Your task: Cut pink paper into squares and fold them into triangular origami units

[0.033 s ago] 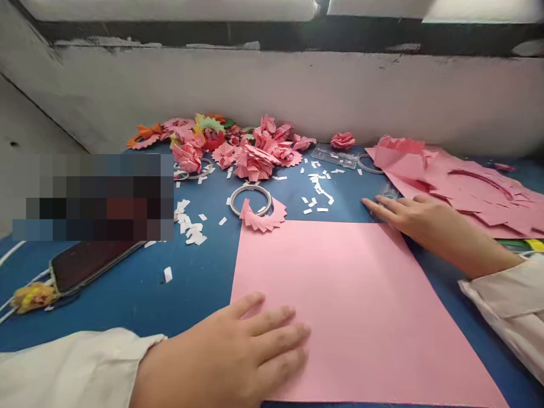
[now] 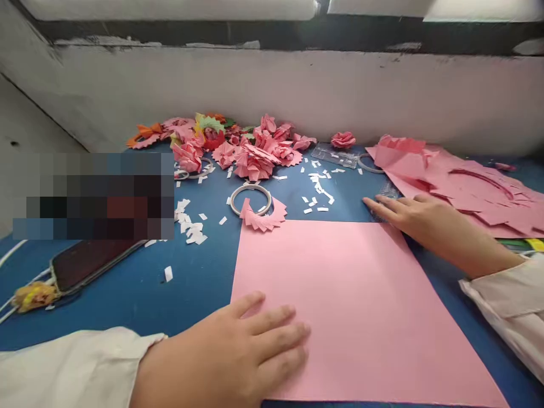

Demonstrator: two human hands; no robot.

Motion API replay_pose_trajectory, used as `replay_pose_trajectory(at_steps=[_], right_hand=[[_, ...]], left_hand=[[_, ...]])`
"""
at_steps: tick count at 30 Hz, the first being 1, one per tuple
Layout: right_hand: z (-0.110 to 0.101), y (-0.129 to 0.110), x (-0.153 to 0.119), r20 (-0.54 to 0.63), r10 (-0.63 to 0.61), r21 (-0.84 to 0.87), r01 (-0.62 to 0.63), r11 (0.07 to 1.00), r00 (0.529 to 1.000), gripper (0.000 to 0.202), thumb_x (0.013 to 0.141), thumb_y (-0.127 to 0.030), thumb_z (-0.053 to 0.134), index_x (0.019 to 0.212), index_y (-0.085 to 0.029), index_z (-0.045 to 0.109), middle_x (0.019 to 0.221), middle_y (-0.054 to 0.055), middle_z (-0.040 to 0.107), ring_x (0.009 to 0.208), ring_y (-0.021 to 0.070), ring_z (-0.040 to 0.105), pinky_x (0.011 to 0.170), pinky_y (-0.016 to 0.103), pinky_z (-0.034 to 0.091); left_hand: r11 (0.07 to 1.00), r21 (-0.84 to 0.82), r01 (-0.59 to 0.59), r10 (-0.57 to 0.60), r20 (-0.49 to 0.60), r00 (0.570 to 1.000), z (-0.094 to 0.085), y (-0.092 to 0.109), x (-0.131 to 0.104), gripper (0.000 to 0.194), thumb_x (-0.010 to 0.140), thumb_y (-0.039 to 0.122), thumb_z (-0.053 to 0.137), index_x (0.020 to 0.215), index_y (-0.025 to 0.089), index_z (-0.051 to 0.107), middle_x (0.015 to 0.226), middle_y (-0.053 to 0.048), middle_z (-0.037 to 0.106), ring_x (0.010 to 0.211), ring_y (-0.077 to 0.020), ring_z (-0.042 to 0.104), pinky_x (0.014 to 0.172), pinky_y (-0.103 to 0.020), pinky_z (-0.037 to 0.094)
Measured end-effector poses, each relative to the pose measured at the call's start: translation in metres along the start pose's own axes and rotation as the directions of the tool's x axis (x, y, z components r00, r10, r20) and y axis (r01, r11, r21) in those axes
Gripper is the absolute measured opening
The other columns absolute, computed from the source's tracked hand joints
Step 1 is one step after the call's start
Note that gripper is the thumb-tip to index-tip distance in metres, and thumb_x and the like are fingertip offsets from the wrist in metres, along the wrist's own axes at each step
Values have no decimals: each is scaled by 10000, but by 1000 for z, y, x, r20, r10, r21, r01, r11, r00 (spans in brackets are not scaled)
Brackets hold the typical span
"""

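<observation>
A large sheet of pink paper [image 2: 348,306] lies flat on the blue table. My left hand [image 2: 238,351] rests palm down on its left side, fingers spread, holding nothing. At the sheet's far right corner, my right hand [image 2: 429,224] is stretched out with its fingers extended. Beneath or beside those fingers is a clear plastic thing [image 2: 387,190], partly covered, whose kind I cannot make out. A roll of narrow tape [image 2: 233,205] sits beyond the sheet's far left corner. A curved strip of pleated pink paper [image 2: 264,221] leans on the roll and touches the sheet's edge.
Folded pink paper flowers [image 2: 255,161] are heaped at the back. Loose pink paper pieces [image 2: 480,181] are piled at right. Small white paper scraps [image 2: 193,232] are scattered about. A phone [image 2: 93,263] lies at left, below a blurred patch. Behind the table rises a wall [image 2: 272,85].
</observation>
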State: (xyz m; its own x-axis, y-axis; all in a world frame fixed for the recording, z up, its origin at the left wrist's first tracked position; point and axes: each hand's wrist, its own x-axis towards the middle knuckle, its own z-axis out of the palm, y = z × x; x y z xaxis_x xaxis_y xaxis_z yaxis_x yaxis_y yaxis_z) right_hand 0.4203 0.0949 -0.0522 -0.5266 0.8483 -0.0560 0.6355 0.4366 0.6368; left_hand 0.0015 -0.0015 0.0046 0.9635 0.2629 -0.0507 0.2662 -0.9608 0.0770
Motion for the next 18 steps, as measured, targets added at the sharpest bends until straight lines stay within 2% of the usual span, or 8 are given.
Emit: replay_pose_trajectory(at_steps=[2,5,11,14,18], right_hand=[[0,1,-2,7,16,5,-16,1000,1000,403,1023,-401,684,1361,-192,614,1315,100,653,1053,223,689,865,416,627],[2,3,-1,40,39,11,-40,999,998,371,1024,-406,682,1314,-180,633,1250,88,672,1009,209,693,835,396,626],[3,-3,-1,56,48,-15,-47,999,997,345,1024,-406,682,1269,-165,648,1203,84,682,982,200,693,824,385,623],[-5,-15,-7,11,48,-46,-47,998,999,370,1019,-404,690,1298,-166,640,1259,98,670,1024,214,692,848,401,624],[-15,-28,-15,-34,3,-63,-5,998,999,382,1019,-396,692,1323,-173,632,1294,105,661,1035,215,691,854,401,626]], left_hand=[[999,-3,53,-53,1,999,-6,5,2,466,1045,326,536,1504,272,591,1560,3,601,1452,-209,554,1152,-331,469],[985,41,169,-169,-9,986,-6,13,6,529,959,379,652,1475,263,627,1514,-101,643,1449,-324,551,1157,-431,469],[973,125,193,-189,-40,981,2,18,7,522,938,419,665,1436,262,656,1503,-118,650,1453,-342,541,1155,-454,467],[983,134,126,-119,-57,991,-1,12,0,472,1000,386,605,1456,269,641,1523,-66,639,1447,-278,554,1121,-381,483],[990,143,17,-6,-74,997,-8,3,-5,432,1118,307,362,1482,322,595,1559,148,574,1421,-90,547,1118,-281,465]])
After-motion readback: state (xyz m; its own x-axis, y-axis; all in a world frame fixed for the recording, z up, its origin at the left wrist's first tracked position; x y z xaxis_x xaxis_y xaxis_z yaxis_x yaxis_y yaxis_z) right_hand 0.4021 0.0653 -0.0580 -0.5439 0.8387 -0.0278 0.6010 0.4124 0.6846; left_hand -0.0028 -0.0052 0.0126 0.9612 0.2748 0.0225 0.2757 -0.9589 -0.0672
